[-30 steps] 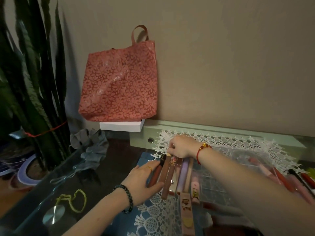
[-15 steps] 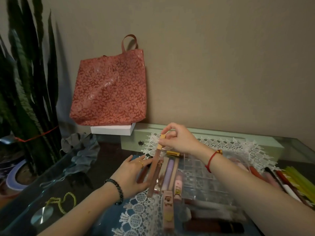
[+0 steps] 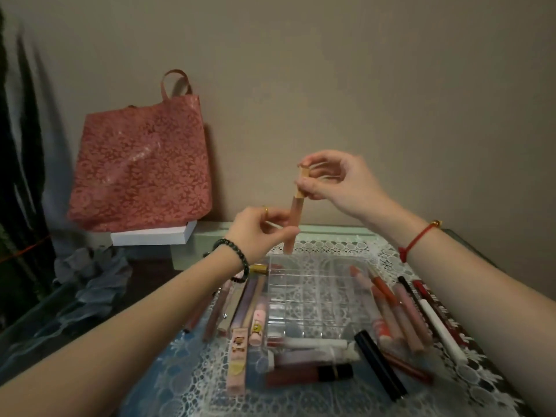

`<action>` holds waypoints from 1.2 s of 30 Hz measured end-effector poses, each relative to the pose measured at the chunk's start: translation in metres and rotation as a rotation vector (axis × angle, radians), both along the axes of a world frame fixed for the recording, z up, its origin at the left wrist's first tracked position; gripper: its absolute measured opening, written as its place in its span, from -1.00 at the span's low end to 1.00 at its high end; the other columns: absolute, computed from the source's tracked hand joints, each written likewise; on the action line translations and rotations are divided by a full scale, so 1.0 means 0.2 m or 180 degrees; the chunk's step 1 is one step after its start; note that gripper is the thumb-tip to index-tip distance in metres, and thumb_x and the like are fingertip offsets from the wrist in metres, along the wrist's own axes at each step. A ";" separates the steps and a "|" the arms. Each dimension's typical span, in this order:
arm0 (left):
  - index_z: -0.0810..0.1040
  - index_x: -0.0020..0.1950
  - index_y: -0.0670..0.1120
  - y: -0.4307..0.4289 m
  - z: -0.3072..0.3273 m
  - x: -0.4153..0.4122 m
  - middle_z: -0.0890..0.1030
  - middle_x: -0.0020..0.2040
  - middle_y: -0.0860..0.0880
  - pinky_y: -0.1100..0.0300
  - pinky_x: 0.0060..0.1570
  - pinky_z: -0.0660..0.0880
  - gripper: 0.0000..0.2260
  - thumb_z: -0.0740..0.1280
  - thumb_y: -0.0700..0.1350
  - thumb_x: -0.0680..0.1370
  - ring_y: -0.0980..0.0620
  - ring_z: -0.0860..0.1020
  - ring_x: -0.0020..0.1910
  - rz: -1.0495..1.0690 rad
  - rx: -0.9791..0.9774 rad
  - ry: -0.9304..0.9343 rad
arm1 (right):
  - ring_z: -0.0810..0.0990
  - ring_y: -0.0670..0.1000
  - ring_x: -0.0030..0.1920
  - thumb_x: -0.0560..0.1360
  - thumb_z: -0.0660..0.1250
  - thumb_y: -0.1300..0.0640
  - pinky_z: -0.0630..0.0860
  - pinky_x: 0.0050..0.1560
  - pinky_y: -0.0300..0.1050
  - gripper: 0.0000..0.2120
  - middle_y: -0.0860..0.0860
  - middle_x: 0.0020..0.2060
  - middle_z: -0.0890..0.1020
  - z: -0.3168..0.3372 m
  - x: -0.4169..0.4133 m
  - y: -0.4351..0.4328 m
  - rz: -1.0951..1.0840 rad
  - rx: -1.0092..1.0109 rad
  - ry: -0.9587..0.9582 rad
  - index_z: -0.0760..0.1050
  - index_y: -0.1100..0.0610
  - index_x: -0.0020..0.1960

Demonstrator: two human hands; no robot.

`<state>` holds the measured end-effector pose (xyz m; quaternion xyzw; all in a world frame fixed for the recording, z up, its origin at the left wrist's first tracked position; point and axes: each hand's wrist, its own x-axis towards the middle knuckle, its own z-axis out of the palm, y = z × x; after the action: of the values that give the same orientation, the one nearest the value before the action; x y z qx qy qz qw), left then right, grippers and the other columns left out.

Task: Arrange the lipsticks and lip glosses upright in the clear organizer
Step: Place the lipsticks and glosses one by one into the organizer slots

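Observation:
A slim pink lip gloss (image 3: 293, 224) with a gold cap hangs upright above the far left corner of the clear organizer (image 3: 319, 299). My right hand (image 3: 337, 183) pinches its cap from above. My left hand (image 3: 258, 230) holds the tube's lower half between thumb and fingers. The organizer's grid of cells lies flat on a lace mat (image 3: 463, 374). Several lipsticks and glosses (image 3: 240, 314) lie flat left of the organizer, several more (image 3: 403, 314) on its right, and a few (image 3: 310, 359) along its near edge.
A red floral tote bag (image 3: 141, 167) leans on the wall over a white box (image 3: 153, 234) at the back left. Grey cloth (image 3: 90, 275) and a dark plant (image 3: 18, 176) fill the left side. A pale green ledge (image 3: 328, 230) runs behind the mat.
My right hand lifted the pink gloss off the left pile and stood it upright in the air. My left hand rose from the pile and took hold of the tube's lower part.

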<state>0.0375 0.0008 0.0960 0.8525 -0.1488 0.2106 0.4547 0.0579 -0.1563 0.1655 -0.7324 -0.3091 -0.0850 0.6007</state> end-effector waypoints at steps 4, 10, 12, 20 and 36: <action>0.57 -0.08 -0.01 -0.19 0.02 0.12 0.59 -0.25 0.14 0.34 -0.16 0.51 -0.83 0.47 -0.11 0.37 0.20 0.55 -0.30 -0.0116 -0.0269 0.0142 | 0.53 -0.03 -0.31 0.37 0.39 0.34 0.55 -0.26 -0.27 -0.81 0.01 -0.29 0.55 0.03 0.04 -0.16 -0.0291 -0.0062 -0.0102 0.50 0.16 -0.06; 0.53 -0.08 -0.08 -0.40 -0.01 0.23 0.56 -0.27 0.07 0.46 -0.20 0.48 -0.84 0.44 -0.18 0.39 0.18 0.53 -0.29 -0.0405 -0.0505 0.0333 | 0.52 -0.05 -0.30 0.37 0.40 0.32 0.53 -0.23 -0.28 -0.81 0.07 -0.22 0.56 -0.03 0.12 -0.33 -0.0644 -0.0160 -0.0064 0.52 0.17 -0.05; 0.53 -0.09 -0.09 -0.44 -0.03 0.25 0.56 -0.29 0.08 0.52 -0.25 0.45 -0.85 0.45 -0.19 0.39 0.22 0.52 -0.30 -0.0433 -0.0490 0.0371 | 0.52 -0.08 -0.31 0.36 0.40 0.33 0.52 -0.25 -0.34 -0.80 0.03 -0.25 0.56 -0.06 0.14 -0.37 -0.0715 -0.0179 -0.0041 0.53 0.21 -0.02; 0.53 -0.16 0.02 -0.50 -0.15 0.29 0.62 -0.26 0.05 0.29 -0.06 0.49 -0.87 0.45 -0.13 0.39 0.16 0.58 -0.22 -0.0424 -0.0371 0.0542 | 0.51 -0.09 -0.32 0.36 0.41 0.32 0.51 -0.19 -0.34 -0.78 0.03 -0.24 0.55 -0.21 0.20 -0.43 -0.0794 -0.0353 0.0102 0.54 0.23 0.00; 0.47 -0.21 0.13 -0.51 -0.25 0.32 0.56 -0.28 0.17 0.39 -0.13 0.44 -0.81 0.47 -0.08 0.37 0.21 0.55 -0.19 -0.0299 0.0008 0.0526 | 0.52 -0.28 -0.42 0.36 0.43 0.28 0.49 -0.25 -0.44 -0.81 -0.02 -0.25 0.58 -0.36 0.26 -0.46 -0.0751 -0.0561 0.0128 0.53 0.07 -0.09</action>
<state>0.1012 -0.1008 0.0454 0.8597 -0.1508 0.1178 0.4736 0.1090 -0.2489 0.0936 -0.8151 -0.2150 -0.1129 0.5259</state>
